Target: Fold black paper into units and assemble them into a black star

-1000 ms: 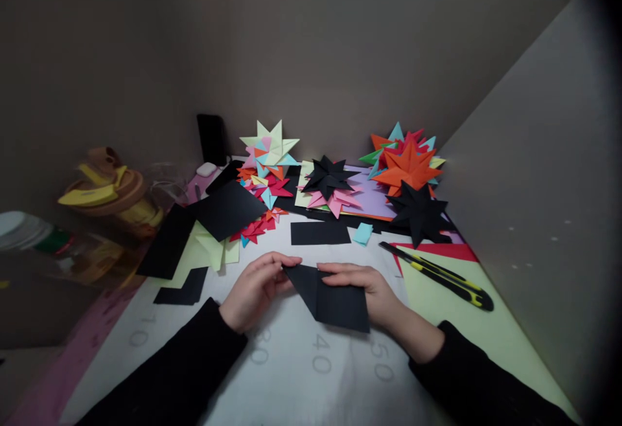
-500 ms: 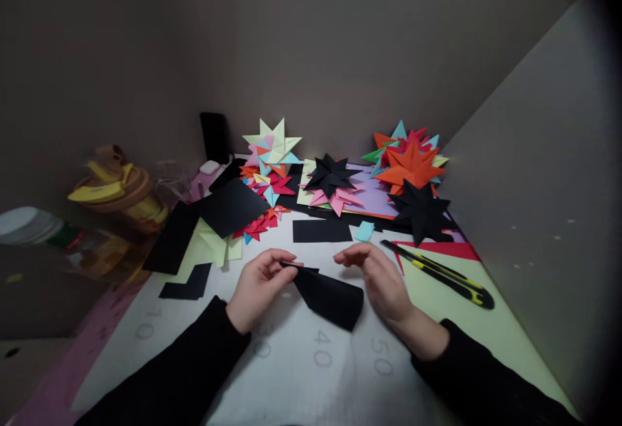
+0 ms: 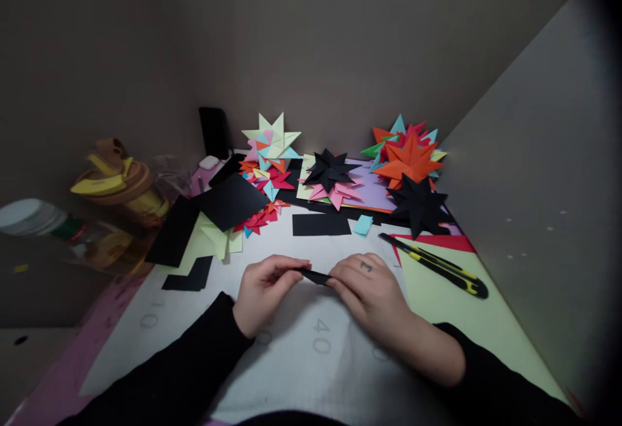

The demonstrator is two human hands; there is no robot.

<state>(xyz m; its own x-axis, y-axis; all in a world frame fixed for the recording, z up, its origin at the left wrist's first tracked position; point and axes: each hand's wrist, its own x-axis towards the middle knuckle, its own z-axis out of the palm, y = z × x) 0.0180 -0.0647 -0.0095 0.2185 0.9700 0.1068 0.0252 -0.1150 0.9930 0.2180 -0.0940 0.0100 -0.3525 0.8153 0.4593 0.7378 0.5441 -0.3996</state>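
Note:
Between my two hands is a piece of black paper [image 3: 317,277], turned so that only a narrow folded strip of it shows. My left hand [image 3: 272,290] pinches its left end between thumb and fingers. The right end is gripped by my right hand [image 3: 372,293], whose fingers curl over it and hide that part. Beyond the hands, a flat black paper rectangle [image 3: 321,224] lies on the white mat [image 3: 291,374], with a small light-blue folded paper [image 3: 363,225] beside it.
A yellow-and-black utility knife [image 3: 437,267] rests on pale green paper [image 3: 490,322] at right. Folded paper stars, orange [image 3: 411,162] and black [image 3: 418,204], stand behind. Loose black sheets [image 3: 233,201] lie at left, near a plastic jar [image 3: 97,245] and a brown-lidded cup [image 3: 121,183].
My right hand has closed onto the black paper's right end. The wide flap that hung toward me is now folded up or turned out of sight.

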